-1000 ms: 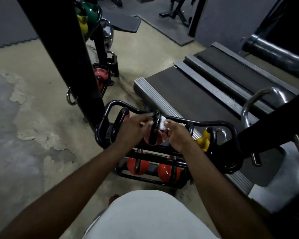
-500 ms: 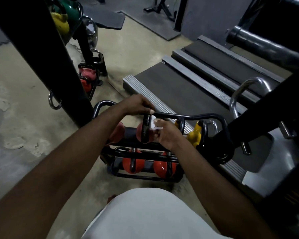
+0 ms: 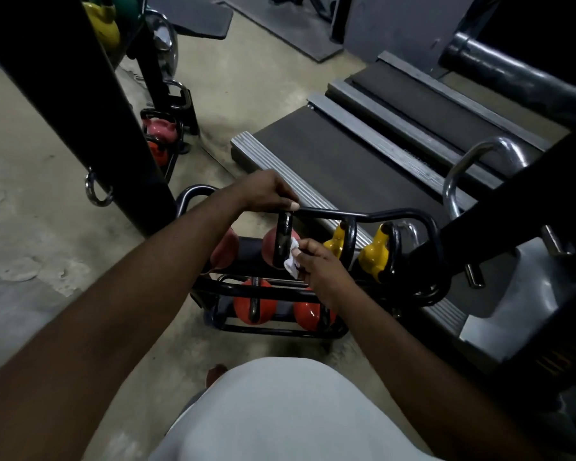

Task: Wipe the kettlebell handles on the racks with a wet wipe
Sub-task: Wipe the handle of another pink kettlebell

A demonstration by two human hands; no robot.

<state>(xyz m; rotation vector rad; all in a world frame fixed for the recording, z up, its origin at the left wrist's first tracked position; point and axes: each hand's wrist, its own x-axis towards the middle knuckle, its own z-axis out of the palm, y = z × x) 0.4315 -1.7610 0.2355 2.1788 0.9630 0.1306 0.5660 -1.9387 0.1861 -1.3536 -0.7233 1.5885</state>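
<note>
A low black rack [image 3: 409, 216] on the floor holds red and yellow kettlebells on two tiers. My left hand [image 3: 266, 193] grips the top of the black handle [image 3: 284, 241] of a red kettlebell [image 3: 269, 247] on the upper tier. My right hand [image 3: 323, 264] pinches a white wet wipe [image 3: 291, 261] against the right side of that handle, low down. Two yellow kettlebells [image 3: 374, 256] sit to the right on the same tier. Two red kettlebells [image 3: 253, 306] lie on the lower tier.
A treadmill deck [image 3: 346, 168] runs along the far side of the rack. A thick black post [image 3: 80, 104] with a steel ring stands at the left. Behind it another rack holds pink and red kettlebells [image 3: 160, 128]. A chrome handle [image 3: 473, 161] rises at the right.
My right hand has slid the wipe down the handle's side. My left hand has shifted from beside the handle up to its top. The view has moved closer.
</note>
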